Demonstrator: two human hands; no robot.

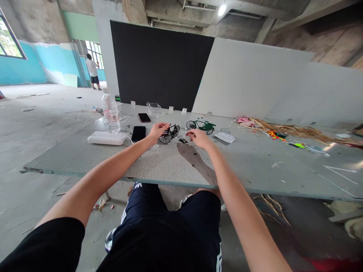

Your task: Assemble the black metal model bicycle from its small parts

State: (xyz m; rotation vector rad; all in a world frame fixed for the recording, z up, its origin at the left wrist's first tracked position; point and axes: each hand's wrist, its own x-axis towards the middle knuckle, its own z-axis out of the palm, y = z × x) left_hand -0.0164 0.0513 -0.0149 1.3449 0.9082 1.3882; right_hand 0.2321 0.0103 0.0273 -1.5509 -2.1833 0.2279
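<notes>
A small black model bicycle point(169, 133) stands on the table, its wheels showing below my left hand point(159, 130). The fingers of that hand are closed on the rear part of the bicycle. To the right, my right hand point(197, 137) hovers with bent fingers, thumb and fingertips a little apart, and I see nothing between them. Small black parts point(183, 141) lie just left of it on the tabletop. Behind the right hand stands a green model bicycle point(202, 125), with a white paper slip point(225, 137) beside it.
Left on the table point(159, 162) are a plastic bottle point(111, 115), a white power strip-like bar point(107, 138) with a cable, and two phones point(138, 133). Dried strips and colourful bits point(275, 135) lie at right. A black panel point(161, 64) rises behind; a person point(93, 71) stands far left.
</notes>
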